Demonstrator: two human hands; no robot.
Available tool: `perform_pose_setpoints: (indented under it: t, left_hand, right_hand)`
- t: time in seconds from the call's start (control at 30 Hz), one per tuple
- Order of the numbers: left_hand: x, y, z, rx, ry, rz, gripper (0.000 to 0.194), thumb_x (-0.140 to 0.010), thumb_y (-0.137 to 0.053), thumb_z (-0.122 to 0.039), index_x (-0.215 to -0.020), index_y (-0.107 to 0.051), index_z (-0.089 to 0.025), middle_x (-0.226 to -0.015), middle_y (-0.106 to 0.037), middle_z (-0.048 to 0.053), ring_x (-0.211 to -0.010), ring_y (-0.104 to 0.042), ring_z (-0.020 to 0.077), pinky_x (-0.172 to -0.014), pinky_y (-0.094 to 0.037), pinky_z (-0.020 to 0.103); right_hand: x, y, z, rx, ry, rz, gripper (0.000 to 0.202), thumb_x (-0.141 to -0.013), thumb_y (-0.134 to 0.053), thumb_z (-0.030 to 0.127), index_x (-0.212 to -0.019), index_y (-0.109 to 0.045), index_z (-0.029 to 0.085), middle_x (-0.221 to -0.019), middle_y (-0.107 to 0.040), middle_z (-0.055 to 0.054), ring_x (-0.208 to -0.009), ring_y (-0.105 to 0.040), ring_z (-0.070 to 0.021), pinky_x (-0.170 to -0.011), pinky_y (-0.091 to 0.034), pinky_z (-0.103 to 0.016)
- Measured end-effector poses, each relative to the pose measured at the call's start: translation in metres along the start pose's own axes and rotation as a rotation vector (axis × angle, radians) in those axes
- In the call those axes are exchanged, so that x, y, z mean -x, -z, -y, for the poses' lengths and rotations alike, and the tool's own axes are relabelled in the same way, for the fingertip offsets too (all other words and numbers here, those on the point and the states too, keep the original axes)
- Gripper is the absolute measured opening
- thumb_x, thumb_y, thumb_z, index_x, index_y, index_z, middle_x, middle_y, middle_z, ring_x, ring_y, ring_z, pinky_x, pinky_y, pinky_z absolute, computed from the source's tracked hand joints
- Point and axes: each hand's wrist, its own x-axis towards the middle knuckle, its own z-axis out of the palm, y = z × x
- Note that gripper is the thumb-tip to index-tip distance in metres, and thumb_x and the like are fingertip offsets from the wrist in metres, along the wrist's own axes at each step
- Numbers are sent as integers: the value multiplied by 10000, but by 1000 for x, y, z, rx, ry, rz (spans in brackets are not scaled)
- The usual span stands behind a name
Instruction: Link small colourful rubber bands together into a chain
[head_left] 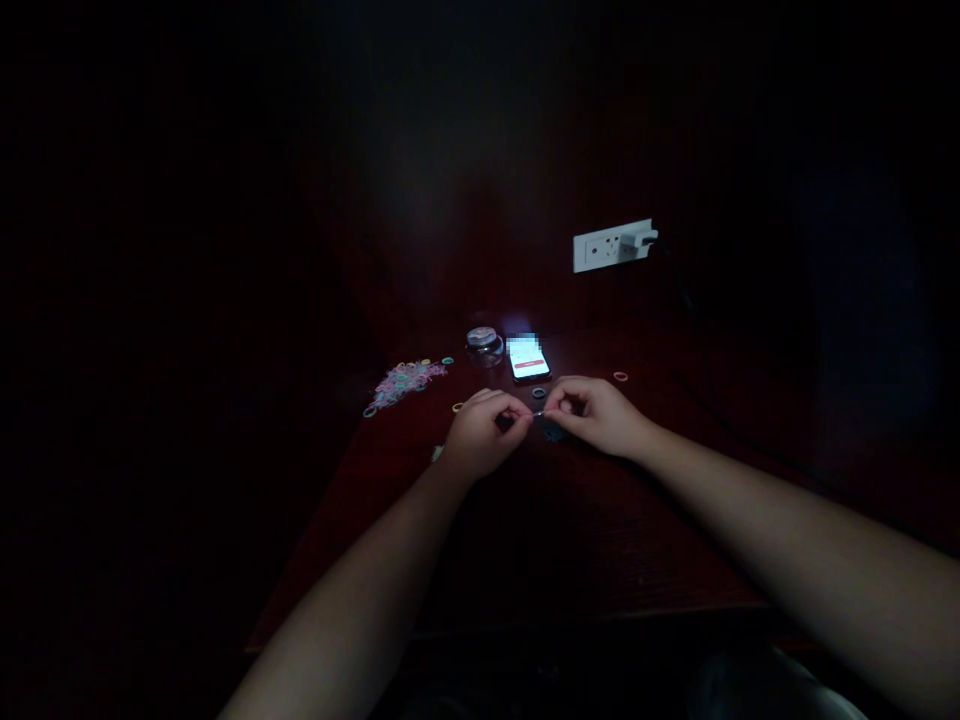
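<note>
Between my two hands a small light-coloured elastic band is pinched at both ends, over the dark red table. My left hand is closed on its left end with thumb and forefinger. On the other end, the thumb and forefinger of my right hand are closed too. A few dark bluish bands lie just below the fingertips, and a pale grey band just beyond them. Partly hidden by my left hand are a yellow band and something pale green.
A loose pile of pastel elastic bands lies at the left edge. A clear jar with a lid stands beside a lit phone. One orange band lies to the right. A plug sits in the wall socket. The surroundings are very dark.
</note>
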Motion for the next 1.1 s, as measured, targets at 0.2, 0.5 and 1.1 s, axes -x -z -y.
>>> perform_pose_setpoints:
  t: [0.2, 0.5, 1.1]
  left_hand:
    - [0, 0, 1, -7, -18, 17, 76, -822, -603, -216, -790, -670, -201, -755, -660, 10, -751, -567, 156, -699, -443, 292]
    - [-1, 1, 1, -8, -25, 28, 73, -818, -600, -215, -768, -650, -201, -750, -654, 11, -755, -570, 160, -695, -439, 294]
    - [-1, 1, -4, 44, -9, 4, 47, -801, -595, -190, -774, -634, -191, -755, -636, 15, -741, -564, 150, -680, -448, 281]
  right_hand:
    - [0, 1, 1, 26, 5, -6, 121, -799, -618, 248, -753, -654, 143, -706, -576, -25, -608, -475, -113, -566, -382, -256]
    - [0, 1, 6, -10, -30, 36, 109, -793, -623, 241, -753, -671, 151, -724, -593, -35, -634, -497, -123, -570, -394, -261]
    - [4, -4, 3, -138, 15, 115, 172, -801, -599, 230, -951, -543, 167, -698, -519, 15, -592, -462, -100, -540, -384, -234]
